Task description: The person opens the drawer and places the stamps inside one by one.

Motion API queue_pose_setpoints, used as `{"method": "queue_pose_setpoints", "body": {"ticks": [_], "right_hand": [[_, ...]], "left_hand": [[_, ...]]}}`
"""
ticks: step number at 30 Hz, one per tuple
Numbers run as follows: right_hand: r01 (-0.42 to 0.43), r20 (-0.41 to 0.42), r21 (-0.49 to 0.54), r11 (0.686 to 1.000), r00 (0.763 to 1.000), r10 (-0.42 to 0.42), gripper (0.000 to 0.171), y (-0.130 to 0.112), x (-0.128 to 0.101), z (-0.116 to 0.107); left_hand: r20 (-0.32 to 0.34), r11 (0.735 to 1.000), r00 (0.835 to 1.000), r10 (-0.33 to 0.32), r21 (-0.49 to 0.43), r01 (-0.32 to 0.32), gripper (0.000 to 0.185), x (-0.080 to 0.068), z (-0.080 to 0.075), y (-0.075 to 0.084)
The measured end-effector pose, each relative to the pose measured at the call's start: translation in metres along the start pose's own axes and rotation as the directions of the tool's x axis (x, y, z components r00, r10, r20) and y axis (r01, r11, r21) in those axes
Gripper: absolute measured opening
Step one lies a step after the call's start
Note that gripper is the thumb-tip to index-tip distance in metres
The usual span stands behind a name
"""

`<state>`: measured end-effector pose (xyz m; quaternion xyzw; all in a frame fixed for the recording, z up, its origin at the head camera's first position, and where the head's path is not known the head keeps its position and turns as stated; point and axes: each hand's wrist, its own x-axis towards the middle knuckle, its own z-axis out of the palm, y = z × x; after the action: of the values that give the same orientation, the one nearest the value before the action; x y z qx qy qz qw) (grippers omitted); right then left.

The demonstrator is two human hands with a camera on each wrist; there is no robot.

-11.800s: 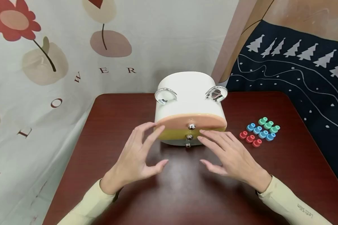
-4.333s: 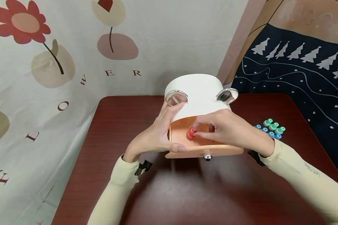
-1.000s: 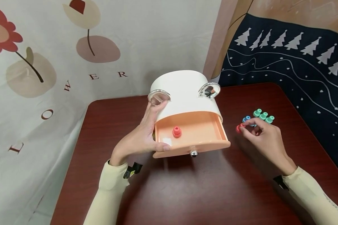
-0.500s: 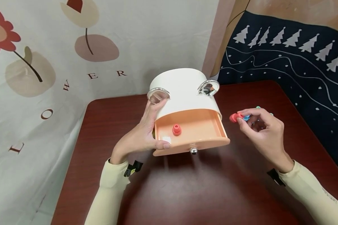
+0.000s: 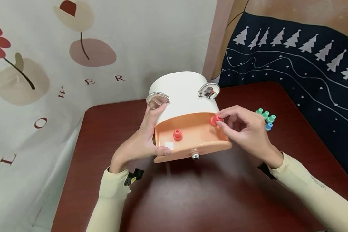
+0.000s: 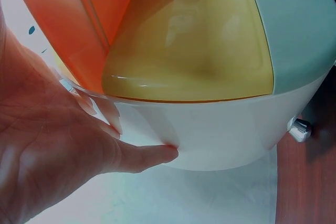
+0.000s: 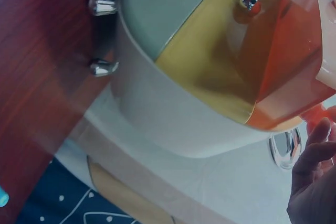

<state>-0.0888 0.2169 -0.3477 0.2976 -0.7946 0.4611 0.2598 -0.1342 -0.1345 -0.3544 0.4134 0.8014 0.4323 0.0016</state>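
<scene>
A white tabletop drawer cabinet with silver ears stands on the table, its orange top drawer pulled out. My left hand holds the cabinet's left side, thumb on the drawer front and fingers by the ear; in the left wrist view a finger presses the white shell. One red peg-shaped piece stands inside the drawer at left. Over the drawer's right edge, my right hand pinches red peg-shaped pieces, seemingly two. The right wrist view shows that hand only partly.
Three green pieces and a blue piece stand on the table to the right; my right hand may hide others. Yellow and grey-green lower drawers are shut. A patterned cloth wall rises behind the table.
My right hand has lifted the red pieces from the table and carried them left to the drawer's right edge. My left hand keeps its hold on the cabinet.
</scene>
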Motion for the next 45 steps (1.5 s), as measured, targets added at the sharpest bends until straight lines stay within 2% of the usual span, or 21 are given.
{"method": "queue_pose_setpoints", "body": {"ticks": [5,8,12,16,21,27,32,41,45], "right_hand": [[-0.044,0.145,-0.022,0.999,0.988,0.047,0.036,-0.003,0.011,0.005],[-0.066,0.245,-0.047,0.997,0.966,0.075,0.031,-0.004,0.018,0.007],[-0.066,0.335,-0.088,0.994,0.938,0.092,0.026,-0.005,0.026,0.010],[-0.019,0.399,-0.109,0.994,0.915,0.062,0.024,-0.004,0.034,0.012],[-0.009,0.470,-0.099,0.995,0.881,0.054,0.022,-0.001,0.042,0.012],[-0.018,0.499,-0.098,0.995,0.864,0.065,0.024,-0.001,0.045,0.014],[-0.003,0.478,-0.101,0.995,0.877,0.051,0.025,-0.002,0.042,0.011],[0.011,0.323,-0.053,0.999,0.946,0.007,0.036,0.003,0.020,-0.002],[0.047,0.250,-0.018,0.999,0.967,-0.041,0.041,0.006,0.009,-0.013]], "left_hand": [[-0.008,1.000,1.000,-0.018,-0.012,0.018,0.126,-0.002,0.001,0.001],[-0.006,1.000,1.000,-0.026,-0.010,0.026,0.127,-0.002,0.002,0.001],[-0.009,1.000,1.000,-0.015,-0.010,0.015,0.128,0.000,0.002,0.000],[0.000,1.000,1.000,-0.011,-0.004,0.011,0.129,0.002,0.001,0.000],[0.005,1.000,1.000,-0.020,-0.007,0.020,0.130,0.004,0.001,0.000],[0.003,0.999,1.000,-0.027,-0.022,0.027,0.130,0.003,0.002,0.000],[0.010,0.998,0.999,-0.047,-0.032,0.048,0.130,0.001,0.002,0.000],[0.000,0.999,1.000,-0.026,-0.048,0.026,0.128,-0.002,0.004,0.002],[-0.009,1.000,1.000,-0.012,-0.025,0.012,0.129,0.000,0.002,0.002]]}}
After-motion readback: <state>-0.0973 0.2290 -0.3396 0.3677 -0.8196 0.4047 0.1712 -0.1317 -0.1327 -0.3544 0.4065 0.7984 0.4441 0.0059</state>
